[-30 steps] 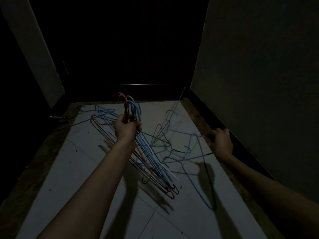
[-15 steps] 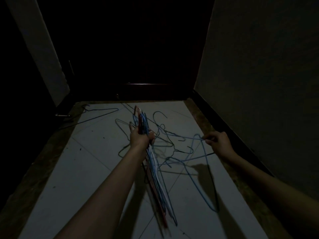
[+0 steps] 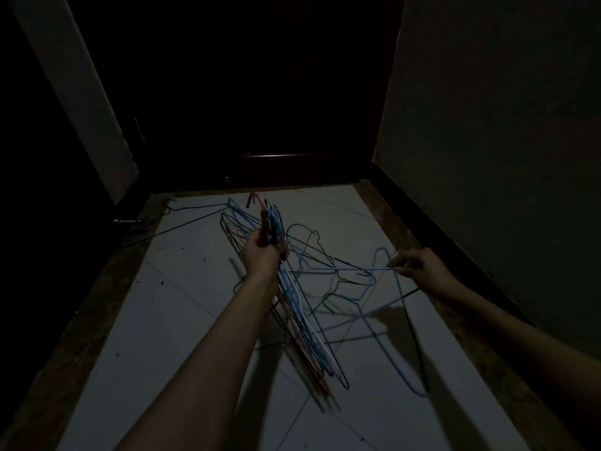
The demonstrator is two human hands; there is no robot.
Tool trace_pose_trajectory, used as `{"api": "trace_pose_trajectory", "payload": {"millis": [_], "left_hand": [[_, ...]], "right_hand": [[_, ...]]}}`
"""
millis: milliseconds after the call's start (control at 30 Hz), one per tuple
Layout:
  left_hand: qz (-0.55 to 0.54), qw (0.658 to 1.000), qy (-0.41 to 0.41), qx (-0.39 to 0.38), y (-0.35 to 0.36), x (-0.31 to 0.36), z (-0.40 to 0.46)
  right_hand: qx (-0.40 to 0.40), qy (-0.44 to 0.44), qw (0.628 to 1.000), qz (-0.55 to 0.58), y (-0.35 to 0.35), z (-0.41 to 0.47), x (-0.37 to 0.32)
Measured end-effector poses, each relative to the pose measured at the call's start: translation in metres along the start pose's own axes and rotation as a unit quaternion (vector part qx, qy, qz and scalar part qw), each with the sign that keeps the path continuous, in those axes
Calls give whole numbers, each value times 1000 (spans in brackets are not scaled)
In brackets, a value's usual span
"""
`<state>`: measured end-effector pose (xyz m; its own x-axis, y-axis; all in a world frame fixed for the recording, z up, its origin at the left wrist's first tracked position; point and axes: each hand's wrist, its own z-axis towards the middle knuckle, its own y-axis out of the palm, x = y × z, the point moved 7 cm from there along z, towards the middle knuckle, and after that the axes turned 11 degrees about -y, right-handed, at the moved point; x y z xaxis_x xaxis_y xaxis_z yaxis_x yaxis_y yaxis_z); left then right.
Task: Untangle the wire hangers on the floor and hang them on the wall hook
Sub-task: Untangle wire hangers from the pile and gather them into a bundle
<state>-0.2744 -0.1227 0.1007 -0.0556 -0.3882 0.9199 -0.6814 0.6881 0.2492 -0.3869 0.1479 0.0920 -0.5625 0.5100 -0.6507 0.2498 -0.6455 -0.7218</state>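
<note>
Head view, dim light. From my remote station I recorded a pale tiled floor [image 3: 182,320] filling the lower frame, bordered by a darker speckled strip, with a dark door [image 3: 260,92] at 12 o'clock and a grey wall [image 3: 504,125] from 1 to 4 o'clock.

The bundle of wire hangers [image 3: 302,323] ran from the frame's centre down toward 6 o'clock: blue, white, pink and dark wires lay closely side by side, their hooks gathered at the top and their lower ends close to the floor. Whether they touched it I could not tell.

The loose tangle of hangers [image 3: 328,271] lay on the tiles just beyond the bundle toward 3 o'clock, several wires crossing one another. A light-blue hanger [image 3: 383,349] reached from it toward 5 o'clock.

One single dark hanger [image 3: 182,211] lay apart at 10 o'clock, near the door's foot.

The left hand [image 3: 263,252] was clamped around the necks of the bundle, the hooks rising above the fist. The right hand [image 3: 419,266], at 3 o'clock and well apart from the left, pinched the light-blue wire between fingertips.
</note>
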Motion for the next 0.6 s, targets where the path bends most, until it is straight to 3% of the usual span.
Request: {"api": "trace_pose_trajectory", "payload": {"millis": [600], "left_hand": [[-17,998,17,-63,17,35,17]], "right_hand": [[-26,-60,995,-73,9,12,-23]]}}
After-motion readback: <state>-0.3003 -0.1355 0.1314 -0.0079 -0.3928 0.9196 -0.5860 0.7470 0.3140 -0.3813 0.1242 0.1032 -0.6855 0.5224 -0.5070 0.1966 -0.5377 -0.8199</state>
